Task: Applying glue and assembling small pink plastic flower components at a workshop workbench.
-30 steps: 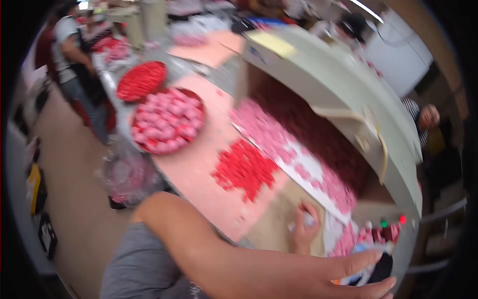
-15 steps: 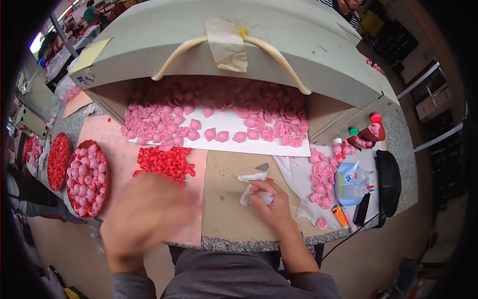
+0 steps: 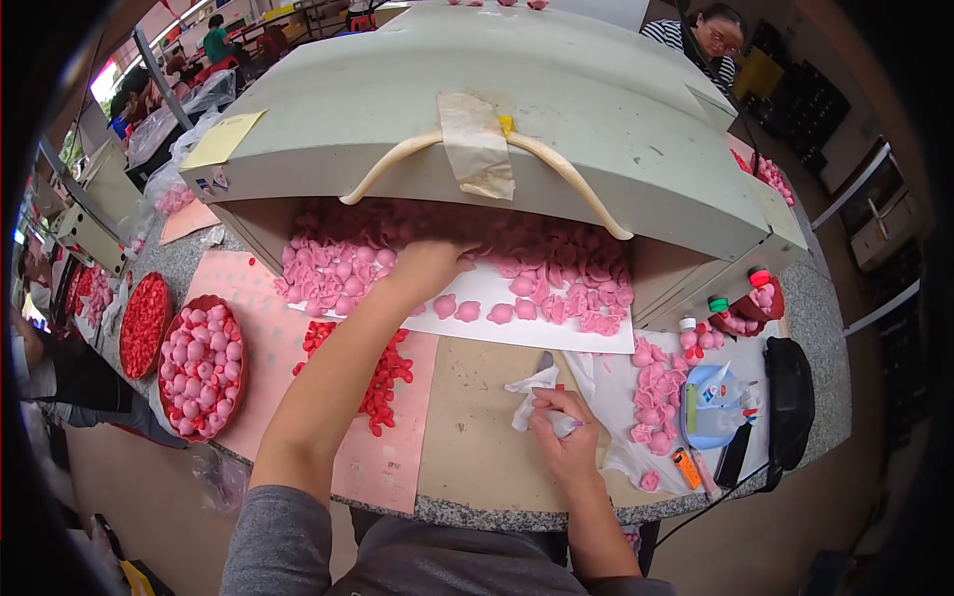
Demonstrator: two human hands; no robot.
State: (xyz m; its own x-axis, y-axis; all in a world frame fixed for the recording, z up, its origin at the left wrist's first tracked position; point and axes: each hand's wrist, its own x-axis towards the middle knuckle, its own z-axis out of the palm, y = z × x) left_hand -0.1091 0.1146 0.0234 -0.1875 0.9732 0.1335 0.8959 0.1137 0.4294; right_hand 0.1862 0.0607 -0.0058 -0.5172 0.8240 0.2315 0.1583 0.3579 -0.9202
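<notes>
My left hand [image 3: 437,266] reaches deep into the grey hood-like box [image 3: 343,99], among small pink moulded pieces [image 3: 606,273]. Its fingers are in shadow, so whether they grip a piece is hidden. On the brown board [image 3: 477,417] rests my right hand [image 3: 566,429], closed round a crumpled white cloth [image 3: 532,389]. A purple-tipped bit shows at the edge of that hand. Below my left forearm, small glossy red pieces [image 3: 383,392] lie heaped on a pink sheet [image 3: 373,467].
Left of the sheet stand a basket of pink balls [image 3: 235,395] and one of red pieces [image 3: 149,328]. At right are a blue tray [image 3: 689,422] with bottles, an orange lighter [image 3: 686,467], a black case [image 3: 790,407] and more pink pieces [image 3: 656,392]. A person [image 3: 696,40] is behind the box.
My left hand has moved from over the red pieces up and forward into the box. My right hand still holds the cloth on the board. The view has shifted slightly.
</notes>
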